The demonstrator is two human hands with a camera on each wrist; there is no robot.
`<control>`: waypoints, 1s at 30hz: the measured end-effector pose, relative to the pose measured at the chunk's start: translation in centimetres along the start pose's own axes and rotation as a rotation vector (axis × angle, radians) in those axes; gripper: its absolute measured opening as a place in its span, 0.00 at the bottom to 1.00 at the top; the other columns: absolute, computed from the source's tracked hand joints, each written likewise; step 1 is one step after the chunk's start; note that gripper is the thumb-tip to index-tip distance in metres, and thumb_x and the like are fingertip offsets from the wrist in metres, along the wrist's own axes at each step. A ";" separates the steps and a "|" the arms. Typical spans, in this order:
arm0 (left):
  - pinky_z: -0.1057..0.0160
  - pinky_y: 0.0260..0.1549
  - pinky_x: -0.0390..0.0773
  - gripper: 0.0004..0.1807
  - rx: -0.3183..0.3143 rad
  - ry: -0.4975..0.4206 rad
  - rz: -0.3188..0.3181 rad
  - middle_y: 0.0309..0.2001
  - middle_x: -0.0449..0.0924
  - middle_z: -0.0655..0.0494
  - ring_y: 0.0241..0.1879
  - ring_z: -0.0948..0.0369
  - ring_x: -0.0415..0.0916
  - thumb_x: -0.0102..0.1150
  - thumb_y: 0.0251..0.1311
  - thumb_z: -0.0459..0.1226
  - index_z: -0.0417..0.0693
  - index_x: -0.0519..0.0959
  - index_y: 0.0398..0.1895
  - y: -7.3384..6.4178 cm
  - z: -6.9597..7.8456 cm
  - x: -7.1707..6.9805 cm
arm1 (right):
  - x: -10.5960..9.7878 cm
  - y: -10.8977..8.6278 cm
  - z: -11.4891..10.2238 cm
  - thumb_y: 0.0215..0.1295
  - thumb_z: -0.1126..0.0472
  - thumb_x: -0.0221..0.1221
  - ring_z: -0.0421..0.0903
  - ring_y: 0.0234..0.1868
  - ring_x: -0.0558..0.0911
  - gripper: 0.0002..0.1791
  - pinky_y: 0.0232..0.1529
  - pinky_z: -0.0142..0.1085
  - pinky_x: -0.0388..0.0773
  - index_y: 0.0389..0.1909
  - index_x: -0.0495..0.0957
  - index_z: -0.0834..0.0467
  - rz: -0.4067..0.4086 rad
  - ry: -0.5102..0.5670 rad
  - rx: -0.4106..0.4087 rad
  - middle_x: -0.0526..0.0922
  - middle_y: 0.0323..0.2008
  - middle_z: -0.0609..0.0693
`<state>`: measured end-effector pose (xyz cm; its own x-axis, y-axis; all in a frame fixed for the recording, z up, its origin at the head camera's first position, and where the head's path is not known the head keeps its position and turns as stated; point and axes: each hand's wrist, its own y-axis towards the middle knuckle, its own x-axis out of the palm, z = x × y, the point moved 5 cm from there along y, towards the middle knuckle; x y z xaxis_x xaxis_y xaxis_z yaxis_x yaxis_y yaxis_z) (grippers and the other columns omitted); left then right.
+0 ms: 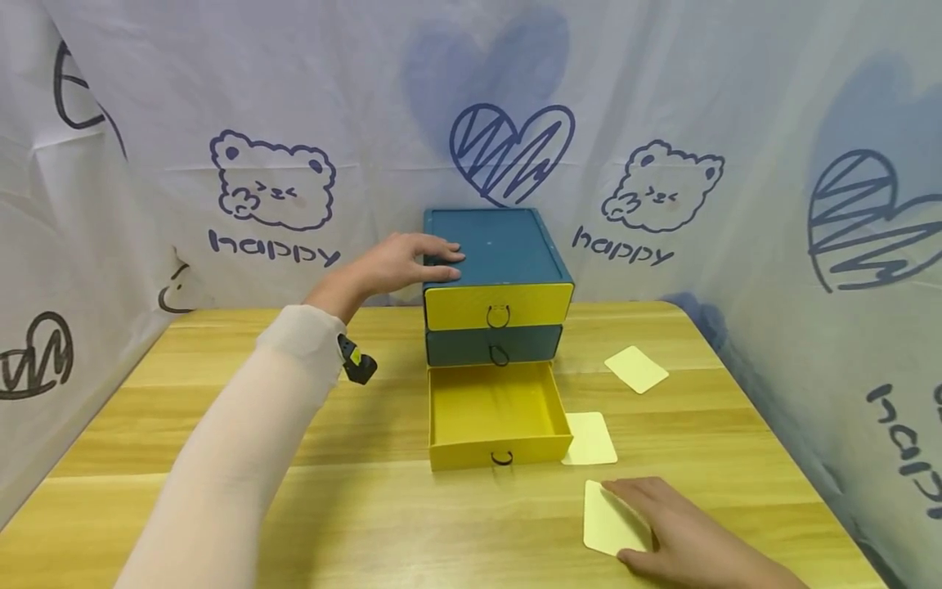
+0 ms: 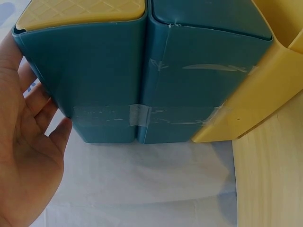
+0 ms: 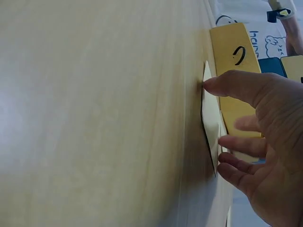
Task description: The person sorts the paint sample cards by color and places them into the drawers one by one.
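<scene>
A small chest of drawers with a blue top (image 1: 508, 241) stands at the back middle of the table. Its yellow top drawer and blue middle drawer are closed, while the yellow bottom drawer (image 1: 464, 456) is pulled out with a bare floor. My left hand (image 1: 401, 263) rests on the left edge of the top, fingers extended; the left wrist view shows that hand (image 2: 31, 146) along the blue casing (image 2: 94, 75). At the front right, my right hand (image 1: 688, 532) holds a pale yellow card (image 1: 607, 519) by its edges, thumb at one edge and fingers at the other (image 3: 211, 113).
A second pale yellow card (image 1: 592, 438) lies just right of the open drawer, partly hidden by it. Farther back on the right is another card (image 1: 636, 370). A printed white cloth (image 1: 383, 98) hangs behind and beside the wooden table (image 1: 221, 393).
</scene>
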<state>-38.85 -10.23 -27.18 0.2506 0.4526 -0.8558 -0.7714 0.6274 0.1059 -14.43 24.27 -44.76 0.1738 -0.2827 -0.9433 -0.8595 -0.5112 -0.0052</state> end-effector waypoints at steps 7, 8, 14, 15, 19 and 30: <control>0.48 0.67 0.59 0.28 0.004 -0.002 0.007 0.72 0.62 0.57 0.72 0.54 0.55 0.57 0.66 0.54 0.56 0.73 0.67 0.0 -0.1 0.0 | 0.2 0.3 -0.5 0.65 0.38 0.59 0.50 0.56 0.77 0.36 0.52 0.48 0.78 0.66 0.71 0.56 -0.001 -0.084 -0.081 0.77 0.58 0.51; 0.48 0.67 0.59 0.28 0.003 -0.002 0.007 0.72 0.62 0.57 0.72 0.54 0.55 0.57 0.66 0.54 0.56 0.73 0.67 0.0 -0.1 0.0 | 0.2 0.2 -0.6 0.66 0.38 0.58 0.50 0.57 0.77 0.35 0.52 0.48 0.78 0.66 0.72 0.56 0.014 -0.103 -0.101 0.77 0.59 0.50; 0.48 0.67 0.59 0.28 0.003 0.005 0.007 0.72 0.62 0.57 0.72 0.55 0.55 0.56 0.66 0.54 0.57 0.73 0.67 0.0 -0.1 0.0 | 0.2 0.0 -0.1 0.61 0.32 0.58 0.48 0.57 0.72 0.41 0.51 0.47 0.77 0.65 0.72 0.56 0.095 -0.121 -0.115 0.72 0.60 0.47; 0.49 0.67 0.59 0.28 0.006 0.003 0.008 0.72 0.62 0.57 0.72 0.55 0.55 0.56 0.66 0.55 0.57 0.73 0.67 0.0 -0.1 0.0 | 0.2 -0.1 0.1 0.59 0.31 0.59 0.48 0.58 0.72 0.42 0.51 0.47 0.77 0.65 0.71 0.57 0.092 -0.107 -0.088 0.72 0.60 0.48; 0.48 0.67 0.59 0.28 0.011 -0.013 0.012 0.72 0.62 0.57 0.72 0.54 0.55 0.57 0.67 0.54 0.56 0.73 0.67 -0.2 0.2 -0.1 | 0.1 -0.2 0.7 0.56 0.30 0.62 0.51 0.57 0.72 0.47 0.51 0.51 0.77 0.66 0.68 0.59 0.036 -0.054 0.018 0.71 0.59 0.51; 0.48 0.67 0.59 0.28 -0.001 -0.010 0.006 0.72 0.62 0.57 0.72 0.54 0.54 0.57 0.66 0.54 0.56 0.74 0.67 -0.1 0.0 0.1 | -0.6 0.9 0.2 0.43 0.43 0.75 0.48 0.51 0.70 0.48 0.49 0.46 0.76 0.62 0.71 0.63 -0.056 0.035 0.086 0.70 0.50 0.49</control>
<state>-38.76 -10.24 -27.23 0.2515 0.4624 -0.8503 -0.7734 0.6242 0.1106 -15.42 24.11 -44.31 0.2377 -0.2847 -0.9287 -0.8860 -0.4554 -0.0871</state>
